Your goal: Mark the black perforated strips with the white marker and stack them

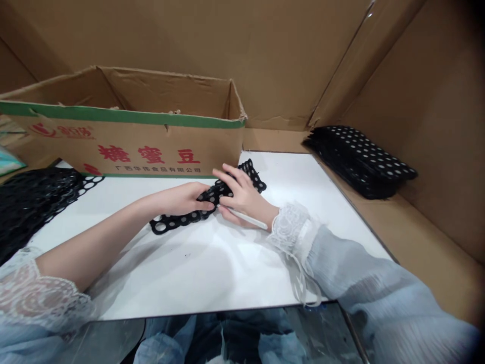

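Observation:
A black strip with rows of round holes [181, 221] lies aslant on the white board. My left hand [189, 198] grips its middle, thumb and fingers closed on the strip. My right hand [246, 197] lies over its upper part, the upper fingers spread. A thin white pen-like stick [248, 217] is tucked in the lower fingers and palm of this hand, its tip near the strip by my left thumb. The right hand hides part of the strip.
An open cardboard box [151, 146] with red characters stands behind my hands. To the left lies a heap of black holed sheets [34, 207]. A stack of black sheets with pale round dots [364, 162] lies at right against the cardboard wall [435, 126]. The white board [182, 278] spans the middle.

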The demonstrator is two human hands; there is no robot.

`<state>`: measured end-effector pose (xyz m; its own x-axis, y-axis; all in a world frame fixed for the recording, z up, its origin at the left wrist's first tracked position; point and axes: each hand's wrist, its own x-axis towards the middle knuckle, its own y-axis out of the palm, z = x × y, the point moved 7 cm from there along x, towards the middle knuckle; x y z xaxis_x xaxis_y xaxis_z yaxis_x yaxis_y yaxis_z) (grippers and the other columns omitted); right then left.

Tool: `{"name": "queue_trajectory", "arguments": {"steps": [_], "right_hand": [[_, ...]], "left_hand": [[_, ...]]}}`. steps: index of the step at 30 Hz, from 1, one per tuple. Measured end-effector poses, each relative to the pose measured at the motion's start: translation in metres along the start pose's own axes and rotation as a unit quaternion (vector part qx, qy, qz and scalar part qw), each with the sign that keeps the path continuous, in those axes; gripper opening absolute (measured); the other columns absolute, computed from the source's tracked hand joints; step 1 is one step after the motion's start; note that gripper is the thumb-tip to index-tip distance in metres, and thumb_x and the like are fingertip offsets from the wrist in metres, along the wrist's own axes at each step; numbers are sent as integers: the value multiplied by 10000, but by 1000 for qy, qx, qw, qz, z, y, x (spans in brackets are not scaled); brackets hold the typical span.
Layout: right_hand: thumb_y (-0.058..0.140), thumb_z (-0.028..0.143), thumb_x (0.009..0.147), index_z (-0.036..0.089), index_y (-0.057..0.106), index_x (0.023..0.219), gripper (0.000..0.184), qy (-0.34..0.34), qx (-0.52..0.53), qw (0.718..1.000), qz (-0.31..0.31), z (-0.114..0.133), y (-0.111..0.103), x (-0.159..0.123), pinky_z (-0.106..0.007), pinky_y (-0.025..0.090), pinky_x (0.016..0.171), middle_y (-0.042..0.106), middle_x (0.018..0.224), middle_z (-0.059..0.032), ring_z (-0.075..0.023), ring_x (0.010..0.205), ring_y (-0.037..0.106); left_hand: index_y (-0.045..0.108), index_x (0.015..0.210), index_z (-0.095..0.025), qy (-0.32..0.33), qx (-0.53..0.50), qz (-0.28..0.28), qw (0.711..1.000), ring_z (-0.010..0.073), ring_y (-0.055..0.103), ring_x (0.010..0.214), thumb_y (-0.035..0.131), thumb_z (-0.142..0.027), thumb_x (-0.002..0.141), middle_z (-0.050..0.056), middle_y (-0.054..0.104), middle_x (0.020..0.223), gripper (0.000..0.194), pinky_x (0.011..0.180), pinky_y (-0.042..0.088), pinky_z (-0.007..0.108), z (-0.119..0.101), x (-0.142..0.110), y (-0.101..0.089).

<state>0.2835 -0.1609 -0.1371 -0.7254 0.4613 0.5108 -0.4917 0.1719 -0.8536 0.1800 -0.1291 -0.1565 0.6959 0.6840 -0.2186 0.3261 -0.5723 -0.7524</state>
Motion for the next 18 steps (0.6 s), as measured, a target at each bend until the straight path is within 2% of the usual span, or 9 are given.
{"name": "queue_trajectory", "arguments": {"steps": [2,4,8,14,18], "right_hand": [[406,257,811,189,576,733,198,-10,22,999,21,-3,7,1,-465,191,1014,388,1216,-82,-244,1185,264],[379,263,829,193,570,716,233,13,48,998,29,-10,14,1,-435,235,988,433,1112,-77,-212,1083,349],[343,288,857,195,556,696,282,74,68,994,47,-20,27,0,-398,290,911,427,964,-59,-187,966,378],[339,302,864,200,545,744,260,110,35,992,57,-18,36,1,-380,258,878,406,900,-47,-180,901,366],[363,309,855,205,557,749,245,145,14,988,45,-21,40,4,-360,261,834,403,897,-48,-185,898,364]], "left_hand": [[516,765,-168,2,-24,17,1000,144,517,667,466,-440,738,3,588,757,278,606,408,218,0,1,2],[520,768,-170,-6,-65,37,997,149,535,670,479,-447,727,6,605,756,283,607,420,221,-1,0,5],[524,778,-176,-70,-142,60,986,145,546,583,471,-430,729,2,614,662,264,552,425,225,3,-2,12],[517,554,-167,-188,-107,17,976,137,497,439,487,-434,696,6,561,494,303,502,392,239,26,-5,9],[501,556,-163,-208,-147,-15,967,119,477,421,511,-409,693,11,556,520,282,449,355,225,27,-4,13]]}}
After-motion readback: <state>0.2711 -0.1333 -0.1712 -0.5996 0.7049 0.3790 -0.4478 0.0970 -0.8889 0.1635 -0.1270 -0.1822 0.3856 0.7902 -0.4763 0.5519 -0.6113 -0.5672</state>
